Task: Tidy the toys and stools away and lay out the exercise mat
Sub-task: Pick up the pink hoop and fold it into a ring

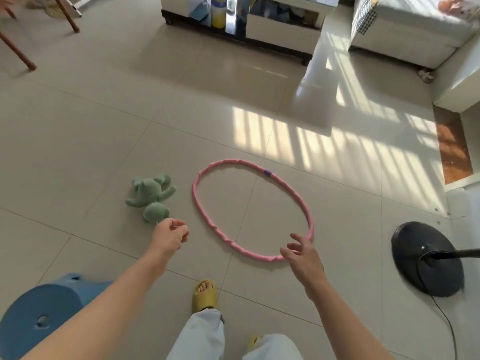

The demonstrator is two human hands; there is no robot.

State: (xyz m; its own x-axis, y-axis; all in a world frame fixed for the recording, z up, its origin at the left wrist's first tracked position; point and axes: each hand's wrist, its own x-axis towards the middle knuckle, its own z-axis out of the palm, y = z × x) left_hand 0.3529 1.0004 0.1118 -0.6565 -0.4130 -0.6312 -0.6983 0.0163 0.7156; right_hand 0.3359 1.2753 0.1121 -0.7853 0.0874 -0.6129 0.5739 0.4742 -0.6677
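Both arms reach forward over the floor. Left hand (170,233) is loosely curled and empty, near the green plush toy (150,196); right hand (302,253) is spread, empty, over the pink hoop (249,211). Better to take the hoop by its near rim.

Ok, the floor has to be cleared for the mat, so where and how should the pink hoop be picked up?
Probably at the near arc of the pink hoop, just ahead of the open right hand. The hoop lies flat on the tiled floor, so come from above, hooking fingers under the thin tube from inside the ring, which is bare. The left hand is nearer the green plush toy.
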